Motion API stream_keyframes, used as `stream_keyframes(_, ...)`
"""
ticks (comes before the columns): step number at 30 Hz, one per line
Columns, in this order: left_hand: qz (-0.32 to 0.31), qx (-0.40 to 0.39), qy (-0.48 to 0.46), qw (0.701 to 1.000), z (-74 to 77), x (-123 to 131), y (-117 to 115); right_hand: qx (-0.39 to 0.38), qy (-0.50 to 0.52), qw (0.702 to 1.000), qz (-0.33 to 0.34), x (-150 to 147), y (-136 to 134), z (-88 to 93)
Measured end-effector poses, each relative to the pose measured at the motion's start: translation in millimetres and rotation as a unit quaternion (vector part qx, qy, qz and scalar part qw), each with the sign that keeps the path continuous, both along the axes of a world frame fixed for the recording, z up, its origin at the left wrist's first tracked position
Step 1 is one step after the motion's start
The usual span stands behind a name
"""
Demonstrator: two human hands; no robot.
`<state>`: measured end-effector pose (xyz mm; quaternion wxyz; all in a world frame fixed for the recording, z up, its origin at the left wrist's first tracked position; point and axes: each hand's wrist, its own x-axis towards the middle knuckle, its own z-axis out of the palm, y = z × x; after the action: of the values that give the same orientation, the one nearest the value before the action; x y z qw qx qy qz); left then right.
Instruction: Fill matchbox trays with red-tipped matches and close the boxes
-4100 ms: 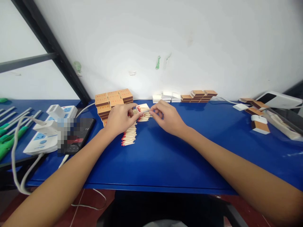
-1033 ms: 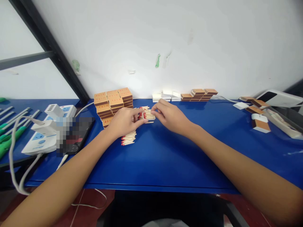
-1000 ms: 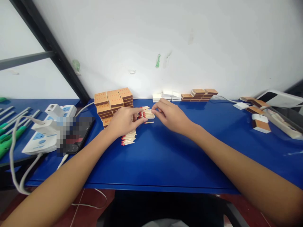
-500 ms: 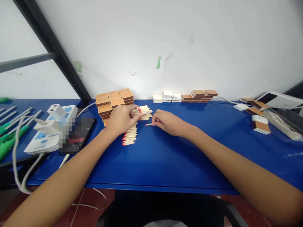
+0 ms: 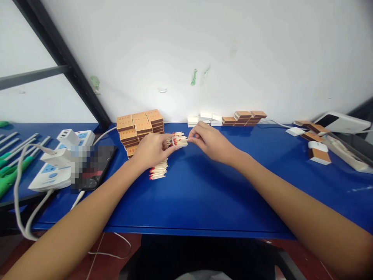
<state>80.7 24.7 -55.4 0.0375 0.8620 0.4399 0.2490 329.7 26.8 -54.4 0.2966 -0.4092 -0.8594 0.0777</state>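
A small white matchbox tray (image 5: 180, 142) with red-tipped matches in it is pinched between the thumb and fingers of my left hand (image 5: 154, 149). At the tray's right end, my right hand (image 5: 208, 140) is closed in a pinch, its fingertips touching the ends of the matches; a single match seems to be between them. Loose matches (image 5: 159, 170) lie in a heap on the blue table, partly hidden under my left hand. Stacked orange matchboxes (image 5: 140, 123) stand just behind and left of that hand.
White trays (image 5: 204, 119) and brown matchboxes (image 5: 245, 118) line the wall. At the left are a power strip (image 5: 54, 177), a phone (image 5: 101, 165) and green-handled tools (image 5: 17, 165). More matchboxes (image 5: 319, 152) lie at the right on the blue table (image 5: 186, 202).
My right hand has moved up from the table with the match, to the tray's right end. My left hand has shifted slightly, and the tray is tilted differently.
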Motion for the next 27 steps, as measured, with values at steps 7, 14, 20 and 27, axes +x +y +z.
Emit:
stream_keyframes(7, -0.049, -0.004, -0.016, 0.999, -2.8, 3.0, -3.6, -0.007, -0.013, 1.000, -0.017, -1.4, -1.2, -3.0)
stream_keyframes(14, -0.043, -0.011, -0.043, 0.998, -0.7, 3.7, -3.3, -0.003, 0.001, 1.000, -0.007, -4.3, -4.7, -1.7)
stream_keyframes(20, -0.042, -0.013, -0.071, 0.996, 0.3, 2.3, -2.2, 0.006, 0.027, 1.000, 0.000, -2.6, -0.8, -6.9)
stream_keyframes(27, -0.054, -0.010, -0.062, 0.997, 0.3, 3.0, -2.9, 0.016, 0.022, 1.000, 0.003, -3.1, -1.4, -6.7)
